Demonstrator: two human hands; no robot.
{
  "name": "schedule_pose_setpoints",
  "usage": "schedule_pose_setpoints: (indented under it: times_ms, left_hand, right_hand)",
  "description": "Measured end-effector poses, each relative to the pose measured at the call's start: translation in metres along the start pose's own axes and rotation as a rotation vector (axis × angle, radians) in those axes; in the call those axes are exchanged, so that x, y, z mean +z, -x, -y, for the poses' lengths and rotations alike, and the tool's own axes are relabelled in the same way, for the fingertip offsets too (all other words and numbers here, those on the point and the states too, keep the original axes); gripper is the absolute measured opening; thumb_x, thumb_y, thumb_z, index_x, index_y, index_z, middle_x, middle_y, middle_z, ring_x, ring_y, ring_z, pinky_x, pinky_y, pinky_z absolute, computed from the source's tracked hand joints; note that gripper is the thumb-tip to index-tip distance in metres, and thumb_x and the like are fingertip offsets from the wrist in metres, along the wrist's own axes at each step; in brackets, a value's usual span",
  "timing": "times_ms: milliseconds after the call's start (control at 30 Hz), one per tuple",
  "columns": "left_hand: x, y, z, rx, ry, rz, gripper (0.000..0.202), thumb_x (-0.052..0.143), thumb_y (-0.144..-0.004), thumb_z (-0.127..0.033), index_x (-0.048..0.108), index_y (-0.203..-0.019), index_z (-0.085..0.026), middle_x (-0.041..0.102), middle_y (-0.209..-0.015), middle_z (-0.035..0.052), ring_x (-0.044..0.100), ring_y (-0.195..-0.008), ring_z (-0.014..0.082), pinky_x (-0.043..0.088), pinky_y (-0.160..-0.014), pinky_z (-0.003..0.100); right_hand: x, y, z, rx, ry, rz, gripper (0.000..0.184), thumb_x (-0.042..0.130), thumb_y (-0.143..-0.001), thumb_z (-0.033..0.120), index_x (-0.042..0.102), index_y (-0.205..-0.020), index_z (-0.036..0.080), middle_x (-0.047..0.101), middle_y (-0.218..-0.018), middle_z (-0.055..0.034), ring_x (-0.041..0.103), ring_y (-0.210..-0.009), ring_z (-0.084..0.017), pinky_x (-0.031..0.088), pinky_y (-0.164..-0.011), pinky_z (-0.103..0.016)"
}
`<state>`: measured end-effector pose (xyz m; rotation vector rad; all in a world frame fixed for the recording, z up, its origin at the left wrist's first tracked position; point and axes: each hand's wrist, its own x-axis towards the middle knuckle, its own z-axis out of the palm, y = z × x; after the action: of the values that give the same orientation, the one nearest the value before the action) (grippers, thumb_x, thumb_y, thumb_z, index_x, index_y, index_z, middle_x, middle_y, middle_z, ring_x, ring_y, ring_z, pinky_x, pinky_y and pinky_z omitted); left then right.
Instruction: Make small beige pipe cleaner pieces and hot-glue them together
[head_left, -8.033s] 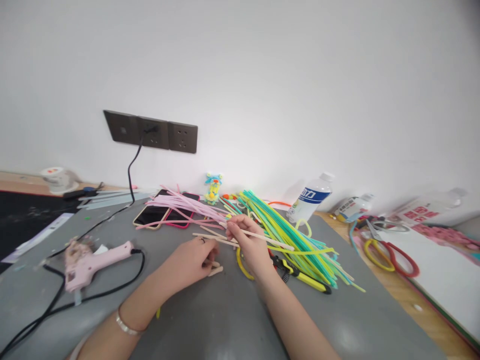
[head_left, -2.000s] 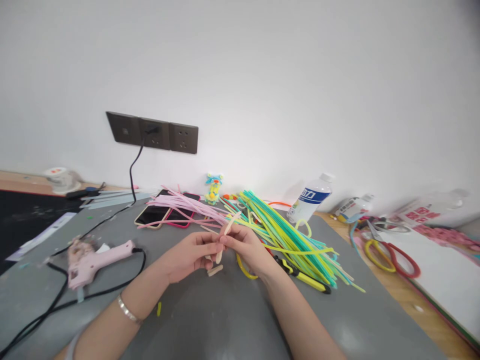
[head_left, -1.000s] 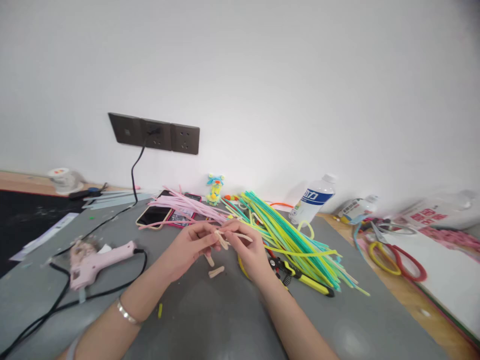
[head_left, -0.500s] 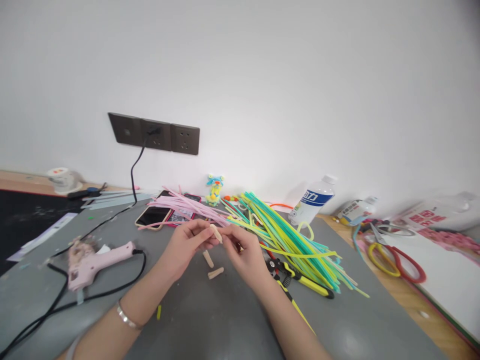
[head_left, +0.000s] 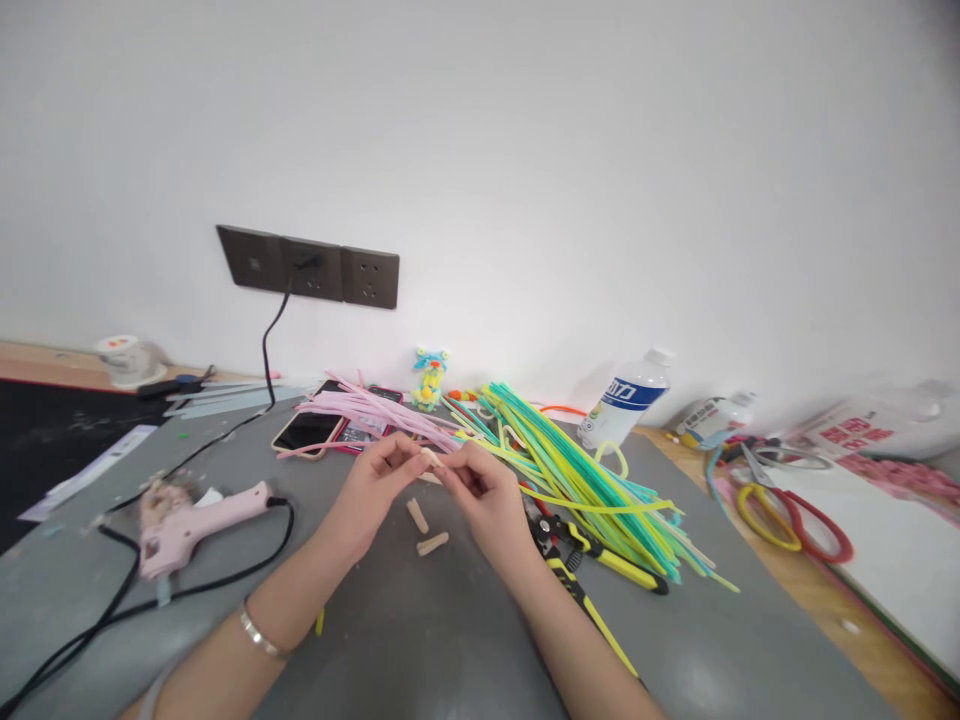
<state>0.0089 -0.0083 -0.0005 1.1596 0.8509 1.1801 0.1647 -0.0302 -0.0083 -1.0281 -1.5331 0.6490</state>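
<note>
My left hand (head_left: 375, 492) and my right hand (head_left: 487, 498) meet over the middle of the table (head_left: 420, 640). Between their fingertips they pinch a small cream folded piece of pipe cleaner (head_left: 430, 457), which the fingers partly cover. Two similar short cream pieces lie just below the hands: one folded piece (head_left: 417, 516) and another folded piece (head_left: 433, 544). Beside my right wrist rest yellow-and-black pliers (head_left: 622, 568). A bundle of green and yellow pipe cleaners (head_left: 577, 470) spreads out to the right, and pink pipe cleaners (head_left: 360, 408) lie behind my left hand.
At left a pink glue gun (head_left: 202, 530) trails a black cord (head_left: 266, 350) to the wall socket (head_left: 311, 268). Phones (head_left: 304, 432) lie under the pink stems. A small figure (head_left: 430, 380) and a bottle (head_left: 626, 400) stand by the wall. Red-and-yellow scissors (head_left: 814, 530) lie at right.
Both hands have drawn closer together, and the fingertips now cover more of the cream piece. It appears less upright than before. The loose pieces stay where they were.
</note>
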Motion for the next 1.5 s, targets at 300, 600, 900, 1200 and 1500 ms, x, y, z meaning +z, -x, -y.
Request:
schedule_pose_setpoints:
  times_ms: [300, 600, 900, 1200, 1500]
  left_hand:
    - [-0.007, -0.003, -0.004, 0.181, -0.344, 0.042, 0.013, 0.073, -0.075, -0.028, 0.071, -0.083, -0.017, 0.071, -0.08, 0.0025, 0.063, -0.073, 0.0159, 0.048, -0.068, 0.025]
    - [-0.003, -0.003, -0.003, 0.11, -0.194, 0.067, 0.016, 0.074, -0.076, -0.031, 0.066, -0.074, -0.017, 0.066, -0.069, -0.0004, 0.061, -0.063, 0.0135, 0.05, -0.062, 0.023]
    - [-0.003, -0.002, -0.006, -0.056, -0.055, 0.123, 0.025, 0.081, -0.071, -0.036, 0.064, -0.069, -0.016, 0.066, -0.064, -0.0012, 0.061, -0.061, 0.0119, 0.051, -0.063, 0.023]
    - [0.006, 0.004, -0.006, 0.044, -0.171, 0.11, 0.019, 0.079, -0.069, -0.024, 0.068, -0.083, -0.018, 0.072, -0.079, 0.0013, 0.069, -0.075, 0.0173, 0.057, -0.071, 0.027]
    - [0.0, 0.006, -0.001, 0.252, -0.362, -0.035, 0.004, 0.076, -0.075, -0.023, 0.077, -0.078, -0.022, 0.076, -0.08, 0.0033, 0.07, -0.074, 0.0201, 0.057, -0.071, 0.028]
  right_hand:
    - [-0.004, -0.002, 0.006, -0.012, 0.08, 0.017, 0.013, 0.063, -0.087, 0.023, 0.071, -0.078, 0.019, 0.047, -0.069, 0.0012, 0.044, -0.061, -0.014, 0.037, -0.054, -0.025]
    - [-0.005, -0.002, 0.003, -0.076, 0.157, 0.001, 0.011, 0.063, -0.088, 0.02, 0.073, -0.083, 0.021, 0.06, -0.08, -0.0044, 0.058, -0.078, -0.02, 0.047, -0.069, -0.031]
    - [-0.005, -0.005, 0.002, 0.195, -0.271, -0.042, 0.018, 0.072, -0.081, 0.037, 0.07, -0.076, 0.02, 0.069, -0.075, -0.0038, 0.061, -0.067, -0.017, 0.05, -0.064, -0.03]
    - [-0.002, -0.006, -0.005, 0.294, -0.45, -0.063, 0.032, 0.077, -0.074, 0.049, 0.065, -0.072, 0.019, 0.062, -0.065, -0.0001, 0.055, -0.06, -0.014, 0.047, -0.059, -0.027]
    - [-0.003, -0.005, -0.003, 0.311, -0.431, -0.023, 0.035, 0.074, -0.077, 0.051, 0.062, -0.07, 0.019, 0.054, -0.057, 0.0025, 0.048, -0.056, -0.013, 0.042, -0.059, -0.027]
